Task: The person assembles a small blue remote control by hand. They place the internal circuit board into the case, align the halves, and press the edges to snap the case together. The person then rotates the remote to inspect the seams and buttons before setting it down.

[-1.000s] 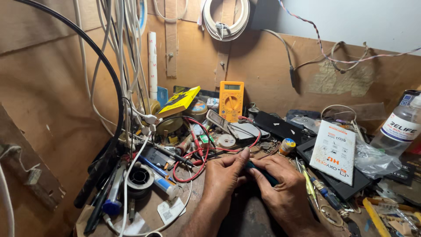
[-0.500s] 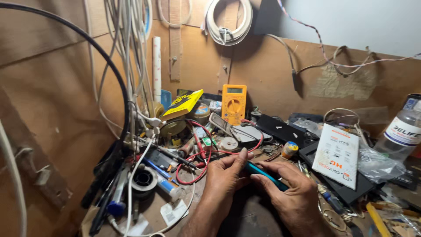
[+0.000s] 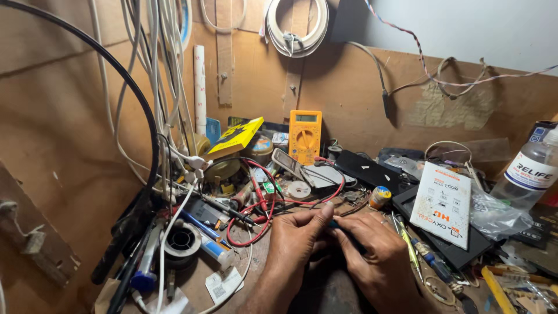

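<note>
Two bare hands are meeting near the front edge of a cluttered workbench (image 3: 273, 256). The left hand (image 3: 296, 241) and right hand (image 3: 375, 256) are both pinching narrowly around a small dark tool with a teal handle (image 3: 332, 224), held between their fingertips. Red test leads (image 3: 256, 203) are looping just left of them; a yellow multimeter (image 3: 304, 135) is standing toward the back edge.
</note>
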`<control>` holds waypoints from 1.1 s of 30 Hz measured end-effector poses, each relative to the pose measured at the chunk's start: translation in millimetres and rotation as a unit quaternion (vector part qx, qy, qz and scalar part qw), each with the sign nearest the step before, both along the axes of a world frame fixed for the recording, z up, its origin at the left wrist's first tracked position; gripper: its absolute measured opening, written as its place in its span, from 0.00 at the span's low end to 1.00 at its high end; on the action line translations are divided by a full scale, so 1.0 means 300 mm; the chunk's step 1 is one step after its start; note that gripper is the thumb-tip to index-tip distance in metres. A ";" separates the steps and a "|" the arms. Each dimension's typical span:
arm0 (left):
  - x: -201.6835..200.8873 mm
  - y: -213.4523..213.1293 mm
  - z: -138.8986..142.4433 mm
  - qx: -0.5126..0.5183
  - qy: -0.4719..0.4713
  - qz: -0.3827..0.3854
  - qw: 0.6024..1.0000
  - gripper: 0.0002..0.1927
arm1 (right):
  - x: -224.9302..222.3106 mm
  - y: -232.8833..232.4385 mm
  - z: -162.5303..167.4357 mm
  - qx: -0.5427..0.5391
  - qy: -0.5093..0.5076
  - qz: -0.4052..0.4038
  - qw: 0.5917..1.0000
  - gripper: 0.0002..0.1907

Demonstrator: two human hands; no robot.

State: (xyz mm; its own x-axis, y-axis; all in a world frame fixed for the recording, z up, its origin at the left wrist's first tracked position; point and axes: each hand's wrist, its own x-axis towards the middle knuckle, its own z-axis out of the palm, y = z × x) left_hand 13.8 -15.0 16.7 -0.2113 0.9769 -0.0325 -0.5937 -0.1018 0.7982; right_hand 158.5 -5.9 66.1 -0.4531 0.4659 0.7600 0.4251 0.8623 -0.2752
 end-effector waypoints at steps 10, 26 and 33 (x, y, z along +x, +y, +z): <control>0.009 -0.004 -0.002 0.011 -0.011 0.008 1.000 0.18 | -0.006 0.019 -0.004 -0.036 -0.008 -0.003 0.999 0.09; -0.054 -0.026 0.029 0.031 0.263 0.088 0.960 0.08 | 0.008 0.023 -0.015 -0.128 0.029 -0.030 0.991 0.08; -0.074 -0.054 0.047 0.089 0.343 0.097 0.930 0.09 | 0.022 0.042 0.002 -0.141 0.009 0.015 0.990 0.09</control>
State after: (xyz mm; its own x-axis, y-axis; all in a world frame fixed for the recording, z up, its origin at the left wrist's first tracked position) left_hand -8.4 -31.2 30.9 -0.2949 0.8955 0.3334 0.0918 -0.3207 0.9427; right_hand 164.9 6.6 66.7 -0.4577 0.6475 0.6093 0.3934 0.7621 -0.5142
